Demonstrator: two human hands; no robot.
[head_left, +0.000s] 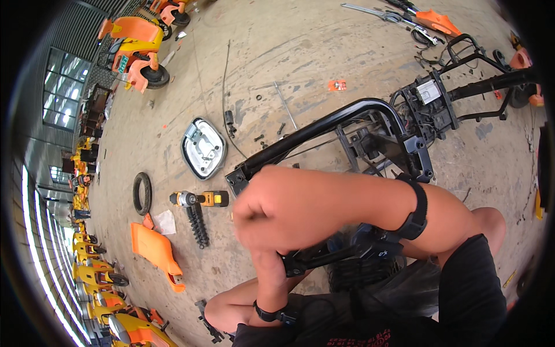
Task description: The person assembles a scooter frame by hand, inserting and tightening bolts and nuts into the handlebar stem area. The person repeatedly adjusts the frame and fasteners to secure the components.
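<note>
My right hand (269,202) reaches across from the right, curled closed and slightly blurred, over the near end of a black tubular scooter frame (324,127). Whatever lies within its fingers is hidden. Directly below it, my left hand (269,260) comes up from the lower edge; its fingers disappear behind the right hand. The frame's bracketed end (237,176) shows just beyond the right hand. Beside the left wrist is a lower black frame part (341,254). A yellow-and-black cordless power tool (199,199) lies on the floor to the left of my hands, apart from them.
Left on the concrete floor are a black ribbed part (197,226), an orange body panel (156,248), a tyre (142,194) and a white-lined shell (203,148). Loose bolts (260,139) and a thin rod (285,105) lie beyond the frame. Yellow scooters (136,49) stand farther off.
</note>
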